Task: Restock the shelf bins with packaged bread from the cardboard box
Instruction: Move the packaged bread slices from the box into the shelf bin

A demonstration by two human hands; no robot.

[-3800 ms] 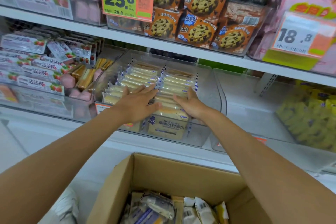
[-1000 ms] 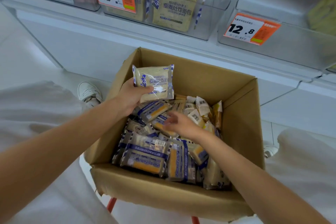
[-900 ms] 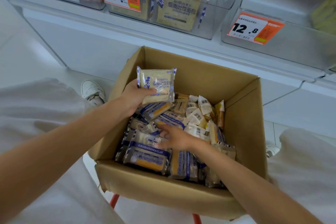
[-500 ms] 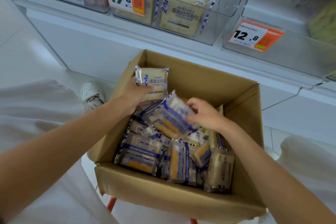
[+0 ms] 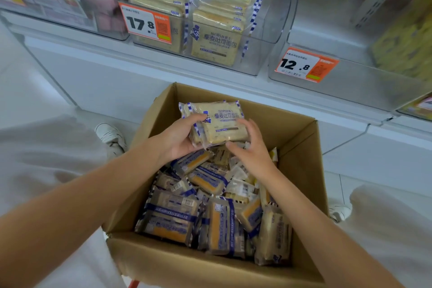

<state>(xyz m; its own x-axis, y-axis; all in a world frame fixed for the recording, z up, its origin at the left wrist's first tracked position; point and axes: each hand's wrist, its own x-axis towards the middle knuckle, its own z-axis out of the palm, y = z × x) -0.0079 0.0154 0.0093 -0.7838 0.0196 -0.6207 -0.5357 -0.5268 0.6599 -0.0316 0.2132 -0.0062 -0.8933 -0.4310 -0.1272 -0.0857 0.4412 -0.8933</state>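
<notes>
Far to the left of the left hand, a white shoe is seen on the pale floor. Above and left of that hand, a clear bin of pink packs is set on the shelf, and an orange price tag marked 17.8 is fixed almost straight above the hand.

The left hand is clenched on a small stack of bread packs (two, as far as can be made out). The thumb is laid across the printed front and the fingers are curled beneath. The stack is held over the far end of the cardboard box, clear of the loose packs heaped below both hands.

Above the held stack, the shelf bin is lined with two rows of the same bread, one pack facing the front wall.

The right hand is released, with its fingers spread and loosely bent. Its fingertips are placed at the right edge of the stack and the thumb just under its lower edge. Whether any pressure is applied cannot be told.

Up and to the right of this hand, a second price tag marked 12.8 is clipped to a neighbouring bin, in which blurred yellow packs are kept.
</notes>
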